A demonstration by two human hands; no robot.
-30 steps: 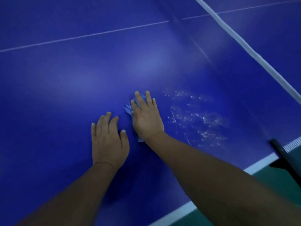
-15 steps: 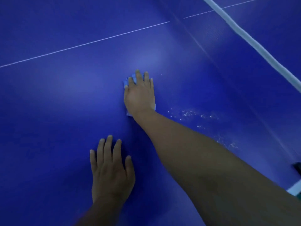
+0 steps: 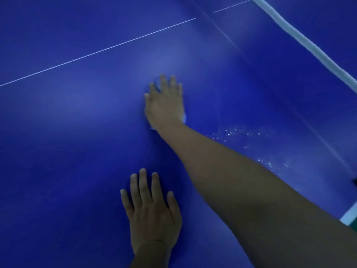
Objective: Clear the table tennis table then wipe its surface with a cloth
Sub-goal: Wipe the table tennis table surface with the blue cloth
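Both hands (image 3: 164, 105) and forearms (image 3: 241, 180) are bare, with no sleeves, rings or watch

The table (image 3: 77, 151) is deep blue, crossed by a thin white line (image 3: 100, 51). The net (image 3: 301, 37) carries a white top band. The cloth (image 3: 184, 117) shows pale blue-white. Droplets (image 3: 237, 132) glint white. A white edge stripe (image 3: 348, 216) borders green floor (image 3: 353, 227).

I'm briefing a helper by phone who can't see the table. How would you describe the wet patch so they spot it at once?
Start from the blue table tennis table and the white net band crossing its upper right. Below that band, right of the outstretched right hand pressing the cloth, lies the wet patch. It alone glints with scattered pale droplets; the surface around is smooth, even blue.
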